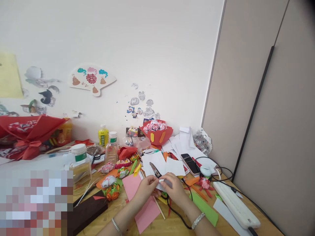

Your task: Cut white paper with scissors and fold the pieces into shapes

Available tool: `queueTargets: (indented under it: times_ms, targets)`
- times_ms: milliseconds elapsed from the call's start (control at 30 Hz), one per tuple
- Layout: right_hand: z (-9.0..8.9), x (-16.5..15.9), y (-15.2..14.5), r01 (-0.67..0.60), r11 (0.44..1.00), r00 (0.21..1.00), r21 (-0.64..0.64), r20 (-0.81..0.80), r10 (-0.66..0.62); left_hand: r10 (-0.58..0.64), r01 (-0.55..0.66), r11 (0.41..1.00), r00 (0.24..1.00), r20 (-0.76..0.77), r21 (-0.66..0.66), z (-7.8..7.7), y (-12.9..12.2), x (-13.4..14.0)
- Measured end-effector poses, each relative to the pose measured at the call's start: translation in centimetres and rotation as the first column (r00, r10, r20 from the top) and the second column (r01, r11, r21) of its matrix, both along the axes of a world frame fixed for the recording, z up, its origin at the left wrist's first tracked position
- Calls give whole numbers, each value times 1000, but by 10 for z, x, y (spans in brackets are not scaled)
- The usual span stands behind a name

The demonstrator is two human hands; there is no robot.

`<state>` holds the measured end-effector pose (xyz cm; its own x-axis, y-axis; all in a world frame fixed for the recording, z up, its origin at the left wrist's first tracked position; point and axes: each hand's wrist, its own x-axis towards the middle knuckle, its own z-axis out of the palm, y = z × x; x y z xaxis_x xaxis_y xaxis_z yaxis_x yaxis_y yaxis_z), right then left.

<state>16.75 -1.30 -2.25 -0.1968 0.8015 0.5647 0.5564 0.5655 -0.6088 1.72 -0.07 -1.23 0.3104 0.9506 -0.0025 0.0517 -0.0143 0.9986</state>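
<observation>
Bracelets [198, 221] circle my wrists at the lower edge. Beyond them, my left hand [147, 187] and right hand [173, 186] meet, both pinching a small slip of white paper [160, 186] between fingers and thumbs, above the worktop. I judge that a light, even grip, edges kept aligned, would prevent crumpling. Surface: wooden table [169, 226], strewn with a pink sheet [147, 214], paper flowers [113, 191] and a phone [190, 163]. Room: white wall [157, 39] behind; grey cabinet [251, 65], right.

The wooden table [169, 226] bears a power strip [236, 205], green paper [204, 210] and what seems a dark box [87, 213]
</observation>
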Motion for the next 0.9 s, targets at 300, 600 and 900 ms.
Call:
queueTargets:
  times_ms: [300,600,900]
  targets:
    - [-5,-2,5,39,997,998,-62,-49,-42,-31,31,999,999,12,-7,-2,2,0]
    - [-2,-1,4,41,997,997,-65,-66,-46,4,-3,1000,1000,-26,29,-3,4,1]
    - [-4,-1,6,69,998,998,-14,-3,-69,13,-2,993,996,-91,118,-8,4,2]
